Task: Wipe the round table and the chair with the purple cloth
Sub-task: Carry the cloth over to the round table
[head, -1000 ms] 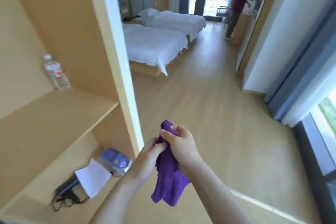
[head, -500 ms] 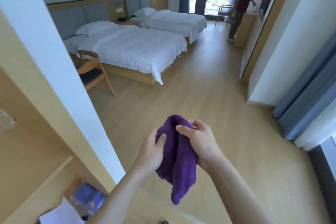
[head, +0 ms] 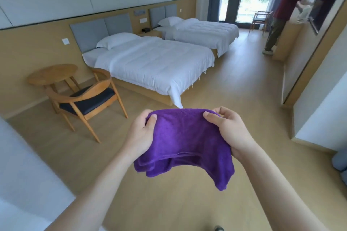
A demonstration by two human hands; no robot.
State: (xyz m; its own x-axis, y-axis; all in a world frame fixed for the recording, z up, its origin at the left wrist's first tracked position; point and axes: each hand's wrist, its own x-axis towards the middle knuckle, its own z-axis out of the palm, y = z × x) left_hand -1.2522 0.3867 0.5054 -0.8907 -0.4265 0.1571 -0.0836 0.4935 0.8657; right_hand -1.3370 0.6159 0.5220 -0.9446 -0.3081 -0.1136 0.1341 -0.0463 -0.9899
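Two beds [head: 155, 62] fill the upper middle of the frame, the far one partly hidden behind the near one. At left stands the chair [head: 85, 97], and behind it the table [head: 52, 74], its legs mostly covered by the chair's back. In the upper right a person [head: 281, 11] bends at a counter, blurred. In the lower centre I hold the cloth [head: 185, 142] stretched between my hands: my left hand [head: 139, 137] and right hand [head: 231, 133] each pinch an upper corner, fingertips hidden behind the fabric.
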